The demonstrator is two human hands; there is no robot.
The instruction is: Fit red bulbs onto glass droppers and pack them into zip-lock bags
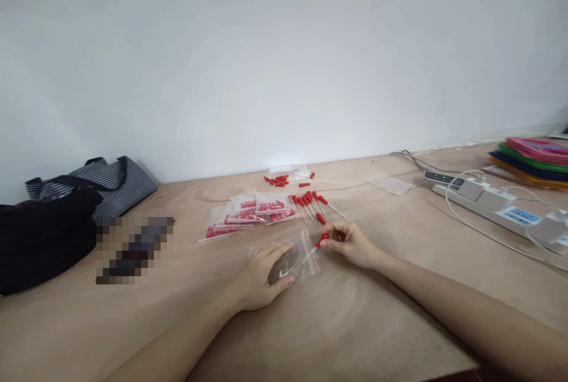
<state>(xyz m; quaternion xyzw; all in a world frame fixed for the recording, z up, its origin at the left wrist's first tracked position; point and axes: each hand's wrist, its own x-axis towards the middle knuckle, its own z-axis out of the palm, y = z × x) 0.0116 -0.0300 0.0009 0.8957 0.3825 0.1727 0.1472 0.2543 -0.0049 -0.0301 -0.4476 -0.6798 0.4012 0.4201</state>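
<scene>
My left hand (264, 275) rests on the table around a clear zip-lock bag (306, 255), fingers and thumb on either side, holding it with its red-striped mouth facing right. Between the fingertips of my right hand (350, 243) is a dropper (325, 239) with a red rubber bulb. Its clear tip points left, at the bag's mouth; whether it is inside I cannot tell. Just beyond the right hand lie several more droppers (306, 200) with red bulbs and thin clear stems. One red bulb (320, 218) lies nearest that hand.
Several zip-lock bags (252, 213) of red bulbs overlap behind my left hand. Loose red bulbs (279, 181) lie near the wall. On the right are a flat clear bag (390, 185), a power strip (497, 207) with cables and coloured folders (532, 157). A striped bag (128, 184) stands left.
</scene>
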